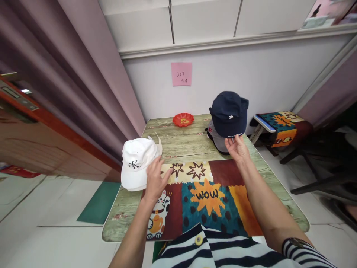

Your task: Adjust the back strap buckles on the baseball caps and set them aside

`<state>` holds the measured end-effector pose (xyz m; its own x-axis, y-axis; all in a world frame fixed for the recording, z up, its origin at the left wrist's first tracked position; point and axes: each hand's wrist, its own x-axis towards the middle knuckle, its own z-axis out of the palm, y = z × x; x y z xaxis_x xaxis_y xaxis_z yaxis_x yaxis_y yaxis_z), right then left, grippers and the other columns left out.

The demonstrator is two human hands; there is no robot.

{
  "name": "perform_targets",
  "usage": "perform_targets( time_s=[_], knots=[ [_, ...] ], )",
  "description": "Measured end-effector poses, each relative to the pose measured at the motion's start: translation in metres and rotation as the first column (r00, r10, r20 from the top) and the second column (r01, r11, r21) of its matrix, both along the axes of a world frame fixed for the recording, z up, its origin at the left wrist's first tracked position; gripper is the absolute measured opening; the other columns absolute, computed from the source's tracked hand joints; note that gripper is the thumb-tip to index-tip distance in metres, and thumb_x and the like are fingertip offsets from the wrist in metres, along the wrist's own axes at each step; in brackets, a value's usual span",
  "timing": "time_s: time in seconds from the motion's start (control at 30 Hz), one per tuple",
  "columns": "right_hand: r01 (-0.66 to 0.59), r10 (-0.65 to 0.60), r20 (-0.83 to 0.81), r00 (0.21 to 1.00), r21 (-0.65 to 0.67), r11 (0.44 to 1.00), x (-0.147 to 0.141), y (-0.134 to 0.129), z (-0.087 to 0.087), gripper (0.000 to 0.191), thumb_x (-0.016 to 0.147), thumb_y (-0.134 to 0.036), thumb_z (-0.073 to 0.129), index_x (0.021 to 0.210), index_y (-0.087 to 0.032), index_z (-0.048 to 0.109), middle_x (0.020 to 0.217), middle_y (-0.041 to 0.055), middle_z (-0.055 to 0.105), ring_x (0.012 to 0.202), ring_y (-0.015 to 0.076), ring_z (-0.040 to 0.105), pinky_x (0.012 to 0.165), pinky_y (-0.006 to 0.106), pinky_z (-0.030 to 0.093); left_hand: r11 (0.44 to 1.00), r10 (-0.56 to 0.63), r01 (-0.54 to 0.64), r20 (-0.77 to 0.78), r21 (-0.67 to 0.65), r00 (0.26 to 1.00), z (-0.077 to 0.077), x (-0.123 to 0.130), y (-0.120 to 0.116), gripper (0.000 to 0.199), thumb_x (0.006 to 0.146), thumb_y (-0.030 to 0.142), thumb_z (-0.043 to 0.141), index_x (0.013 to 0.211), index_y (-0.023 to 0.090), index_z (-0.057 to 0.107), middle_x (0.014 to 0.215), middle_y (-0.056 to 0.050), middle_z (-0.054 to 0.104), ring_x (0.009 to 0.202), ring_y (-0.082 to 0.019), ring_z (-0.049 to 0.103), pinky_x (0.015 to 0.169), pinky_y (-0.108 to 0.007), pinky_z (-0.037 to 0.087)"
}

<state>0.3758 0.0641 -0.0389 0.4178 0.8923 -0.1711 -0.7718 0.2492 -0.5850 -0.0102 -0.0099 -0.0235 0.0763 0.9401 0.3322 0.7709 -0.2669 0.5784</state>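
**Fingers of two hands: one set spread, one set gripping**

Fingers, left hand (pixel 156 179): parted, thumb held wide, beside the right edge of the white cap (pixel 136 162); contact with it cannot be told from this angle, and nothing is visibly grasped. Fingers, right hand (pixel 240 152): drawn together in a pinch on the front of the navy cap's brim.

Item 1. Navy cap (pixel 229 111), small white letters on the front; at the right side of the table (pixel 173 144), above and overlapping a second cap. Whether it bears its full weight there or is partly lifted is unclear.

Item 2. Grey cap (pixel 219 142), dark-edged, mostly hidden beneath the navy one.

Item 3. White cap, "CK" in front (a pale strap trails behind it); at the table's left edge, well apart from the other two.

Also present: red dish (pixel 183 120) at the back; patterned cloth (pixel 208 194) marked "WOW" along the front.

Condition of the work, by judgement: partway. Navy and grey caps are already together on the right. Outstanding, so far as shown: the navy cap is not yet released, and the white cap lies separate, outside any visible hold.
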Motion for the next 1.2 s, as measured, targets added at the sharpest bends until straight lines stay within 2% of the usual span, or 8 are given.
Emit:
perform_targets(
  time_s=[0.1,0.23,0.4,0.67,0.87,0.97,1.07,1.2],
  knots=[
    [-0.137,0.135,0.039,0.990,0.056,0.989,-0.008,-0.011,0.006,0.018,0.087,-0.014,0.068,0.098,-0.028,0.065,0.094,-0.0069,0.075,0.080,0.0093,0.071,0.071,0.023,0.061,0.922,-0.184,0.300,0.404,-0.245,0.896,0.002,0.028,-0.001,0.054,0.085,0.058,0.064,0.123,0.019,0.067,0.131,-0.016,0.066,0.127,-0.031,0.058,0.113,-0.046,0.038],
    [-0.336,0.335,0.082,0.939,-0.002,0.942,-0.028,-0.033,-0.001,0.024,0.082,-0.011,0.071,0.101,-0.025,0.068,0.091,-0.0039,0.077,0.073,0.0099,0.071,0.068,0.021,0.060,0.736,-0.125,0.643,0.891,-0.211,0.436,0.015,0.065,-0.004,0.080,0.083,0.081,0.049,0.133,0.020,0.062,0.135,-0.018,0.065,0.128,-0.031,0.059,0.109,-0.048,0.042],
    [-0.526,0.524,0.096,0.846,-0.010,0.851,-0.053,-0.058,-0.030,0.027,0.081,-0.017,0.072,0.106,-0.023,0.069,0.099,0.0006,0.078,0.083,0.0144,0.073,0.077,0.029,0.062,0.899,0.077,0.421,0.990,-0.118,0.114,0.035,0.092,0.003,0.060,0.074,0.063,0.076,0.119,0.024,0.070,0.123,-0.009,0.073,0.123,-0.027,0.062,0.100,-0.036,0.051],
    [-0.502,0.503,-0.018,0.864,-0.086,0.860,-0.076,-0.059,-0.032,0.020,0.077,-0.015,0.066,0.095,-0.023,0.070,0.096,0.0016,0.079,0.091,0.0176,0.074,0.085,0.032,0.061,0.934,0.022,0.339,0.964,-0.114,0.263,0.070,0.088,0.009,0.040,0.070,0.038,0.085,0.102,0.020,0.070,0.093,-0.004,0.074,0.087,-0.021,0.070,0.083,-0.032,0.055],
    [-0.324,0.370,0.188,0.910,-0.237,0.916,-0.093,-0.052,-0.023,0.027,0.071,-0.019,0.077,0.096,-0.026,0.071,0.097,0.0006,0.078,0.094,0.0190,0.073,0.085,0.030,0.060,0.935,-0.233,0.351,0.649,-0.056,0.724,0.077,0.088,0.012,0.020,0.071,0.030,0.081,0.073,0.016,0.067,0.076,0.000,0.064,0.076,-0.014,0.059,0.073,-0.025,0.047],
    [-0.121,0.240,0.397,0.886,-0.301,0.946,-0.079,-0.058,-0.018,0.026,0.076,-0.027,0.075,0.101,-0.023,0.070,0.109,0.0050,0.075,0.102,0.0194,0.071,0.093,0.032,0.056,0.910,-0.261,0.389,0.531,-0.144,0.806,0.073,0.085,0.011,0.013,0.075,0.026,0.075,0.075,0.016,0.066,0.070,0.003,0.060,0.070,-0.013,0.054,0.067,-0.023,0.042],
    [0.014,0.077,0.747,0.660,-0.115,0.993,-0.071,-0.073,0.011,0.034,0.089,-0.041,0.066,0.117,-0.023,0.067,0.126,0.0083,0.070,0.119,0.0236,0.064,0.106,0.042,0.047,0.875,-0.282,0.424,0.467,-0.233,0.838,0.073,0.088,0.009,0.011,0.073,0.021,0.073,0.082,0.016,0.068,0.072,0.004,0.062,0.070,-0.013,0.055,0.066,-0.023,0.041],
    [-0.217,-0.024,0.983,0.182,0.063,0.974,-0.089,-0.092,0.061,0.029,0.092,-0.040,0.064,0.116,-0.025,0.071,0.121,0.0072,0.071,0.115,0.0253,0.063,0.104,0.042,0.044,0.831,-0.369,0.507,0.454,-0.229,0.811,0.075,0.098,0.008,0.015,0.072,0.022,0.074,0.084,0.017,0.067,0.074,0.005,0.061,0.071,-0.013,0.054,0.068,-0.023,0.040]
  ],
)
